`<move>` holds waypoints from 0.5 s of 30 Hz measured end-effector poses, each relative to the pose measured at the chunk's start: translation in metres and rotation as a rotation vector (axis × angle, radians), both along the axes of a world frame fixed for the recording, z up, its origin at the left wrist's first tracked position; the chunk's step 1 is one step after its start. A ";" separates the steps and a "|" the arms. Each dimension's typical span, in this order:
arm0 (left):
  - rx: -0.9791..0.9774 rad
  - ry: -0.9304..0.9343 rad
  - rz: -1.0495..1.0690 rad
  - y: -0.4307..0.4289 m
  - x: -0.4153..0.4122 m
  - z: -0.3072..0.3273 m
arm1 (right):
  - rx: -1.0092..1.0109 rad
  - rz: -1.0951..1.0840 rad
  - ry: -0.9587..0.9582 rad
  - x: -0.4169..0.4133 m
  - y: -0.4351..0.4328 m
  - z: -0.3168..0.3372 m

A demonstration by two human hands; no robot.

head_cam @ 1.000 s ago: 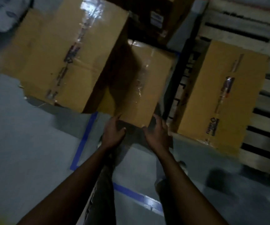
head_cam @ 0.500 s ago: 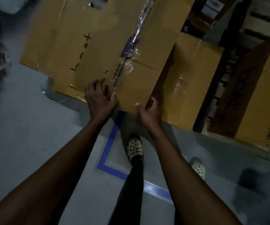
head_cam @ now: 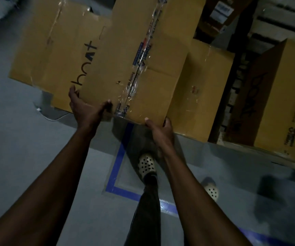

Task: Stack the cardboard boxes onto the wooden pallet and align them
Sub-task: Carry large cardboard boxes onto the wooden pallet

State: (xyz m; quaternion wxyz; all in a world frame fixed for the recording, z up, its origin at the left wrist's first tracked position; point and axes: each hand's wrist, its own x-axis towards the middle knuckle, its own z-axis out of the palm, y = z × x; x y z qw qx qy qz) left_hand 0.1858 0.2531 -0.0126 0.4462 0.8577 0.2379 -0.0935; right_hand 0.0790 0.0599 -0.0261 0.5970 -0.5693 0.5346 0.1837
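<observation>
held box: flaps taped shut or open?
Shut. The held box has top flaps lying flat; clear tape runs along their centre seam and over the near edge, between left hand and right hand.

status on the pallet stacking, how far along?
Early. Done: the right-hand box appears to sit on the pallet. In hand: the left hand and right hand grip the near edge of the taped box, which is not over the pallet yet. Left: that box, the far-left box and the lower box beside it, then aligning.
</observation>
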 end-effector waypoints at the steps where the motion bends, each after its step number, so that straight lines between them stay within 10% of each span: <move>1: -0.035 -0.016 0.023 -0.004 -0.003 0.006 | -0.049 -0.020 -0.022 -0.004 -0.004 0.004; 9: -0.540 -0.101 0.273 -0.065 -0.024 0.110 | -0.235 -0.257 -0.374 -0.046 -0.079 0.097; 15: -0.437 -0.210 0.190 -0.141 -0.065 0.216 | -0.418 -0.364 -0.501 -0.084 -0.140 0.193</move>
